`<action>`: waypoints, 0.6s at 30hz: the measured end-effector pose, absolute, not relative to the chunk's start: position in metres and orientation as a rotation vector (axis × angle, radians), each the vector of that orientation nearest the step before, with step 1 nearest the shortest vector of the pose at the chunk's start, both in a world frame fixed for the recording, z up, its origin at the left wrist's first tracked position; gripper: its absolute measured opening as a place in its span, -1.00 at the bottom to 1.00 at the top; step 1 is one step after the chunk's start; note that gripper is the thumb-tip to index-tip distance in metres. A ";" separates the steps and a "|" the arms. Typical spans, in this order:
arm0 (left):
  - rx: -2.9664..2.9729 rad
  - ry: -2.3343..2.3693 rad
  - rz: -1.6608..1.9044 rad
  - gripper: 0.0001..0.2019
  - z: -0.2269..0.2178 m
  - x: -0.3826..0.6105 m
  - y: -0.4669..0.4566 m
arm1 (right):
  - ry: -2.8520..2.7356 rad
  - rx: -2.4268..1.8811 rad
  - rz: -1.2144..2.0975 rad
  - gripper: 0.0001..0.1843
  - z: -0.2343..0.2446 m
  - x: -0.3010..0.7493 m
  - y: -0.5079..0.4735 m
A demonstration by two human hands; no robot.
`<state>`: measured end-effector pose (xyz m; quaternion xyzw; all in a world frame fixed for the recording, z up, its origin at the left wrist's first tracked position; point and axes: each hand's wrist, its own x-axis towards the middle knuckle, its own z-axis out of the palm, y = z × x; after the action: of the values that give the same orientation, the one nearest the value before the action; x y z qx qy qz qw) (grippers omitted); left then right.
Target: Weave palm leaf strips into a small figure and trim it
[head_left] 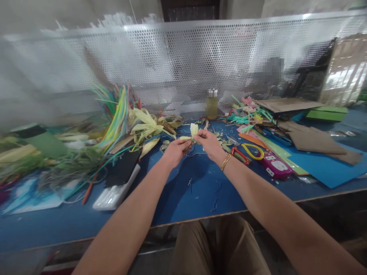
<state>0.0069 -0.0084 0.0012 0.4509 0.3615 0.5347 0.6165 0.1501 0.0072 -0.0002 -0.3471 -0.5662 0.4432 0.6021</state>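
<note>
Above the middle of the blue tabletop (197,191), both my hands meet at a small pale yellow-green piece of corn husk (194,128). My left hand (178,150) pinches its lower left end, where a strip points left over the fingers. The thumb and fingers of my right hand (209,142), with a gold bracelet at the wrist, close on it from the right. One husk part stands upright between the fingertips. Just behind my left hand lies a pile of corn husks (147,124). Scissors with red handles (240,156) lie right of my right wrist.
Coloured stems (122,114), a white box-like item (116,194) and a black phone-like slab (122,168) are on the left. A lidded bottle (212,105) stands at the back by the perforated metal screen (195,65). Right are a magenta case (276,165) and blue paper (329,168).
</note>
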 end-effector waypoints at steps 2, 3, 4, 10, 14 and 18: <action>1.045 0.838 1.229 -0.73 0.002 0.007 -0.009 | -1.234 -0.786 1.106 -0.71 0.000 0.148 0.007; 1.045 0.839 1.221 -0.74 0.002 0.007 -0.010 | -1.192 -0.779 1.134 -0.69 0.000 0.148 0.007; 1.044 0.840 1.207 -0.75 0.003 0.008 -0.011 | -1.147 -0.773 1.148 -0.66 -0.001 0.147 0.008; 1.045 0.894 1.088 -0.76 0.005 0.007 -0.012 | -0.886 -0.811 1.257 -0.51 -0.001 0.153 0.016; 1.107 0.966 1.089 -0.72 0.001 0.005 -0.008 | -0.794 -0.924 1.354 -0.51 0.002 0.155 0.015; 1.206 1.005 1.103 -0.67 -0.006 0.005 -0.005 | -0.760 -0.969 1.370 -0.54 0.002 0.154 0.013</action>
<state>0.0055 -0.0050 -0.0055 0.5146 0.4287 0.4708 0.5742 0.1537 0.0131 0.0024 -0.4189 -0.3283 0.5922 0.6050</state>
